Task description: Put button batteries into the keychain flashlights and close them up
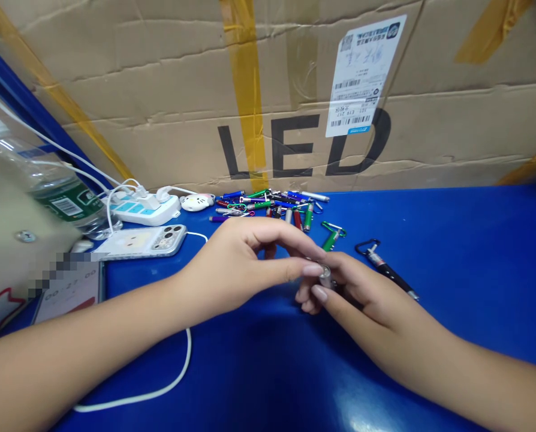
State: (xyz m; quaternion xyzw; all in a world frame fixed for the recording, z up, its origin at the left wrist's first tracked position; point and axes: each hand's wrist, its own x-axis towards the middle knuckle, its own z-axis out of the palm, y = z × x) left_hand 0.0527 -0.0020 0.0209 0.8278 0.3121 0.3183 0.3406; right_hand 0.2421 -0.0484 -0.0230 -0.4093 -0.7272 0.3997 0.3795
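Observation:
A small silver metal cylinder (325, 276), which looks like the end of a keychain flashlight, shows between my two hands. My right hand (362, 294) is closed around it, thumb against its side. The thumb and fingers of my left hand (254, 258) pinch at its upper end; whether a tiny part sits between them is hidden. Just beyond the fingers lies a green keychain flashlight (331, 240) with a green carabiner. To the right rests a black keychain flashlight (391, 273) with a black carabiner. Behind, several colourful keychain flashlights (268, 204) lie in a pile.
A large cardboard box (182, 84) marked LED stands along the back of the blue table (466, 258). On the left are a white power strip (148, 207), a phone (137, 242), a second phone (70, 292), a plastic bottle (65, 198) and a white cable (178, 372).

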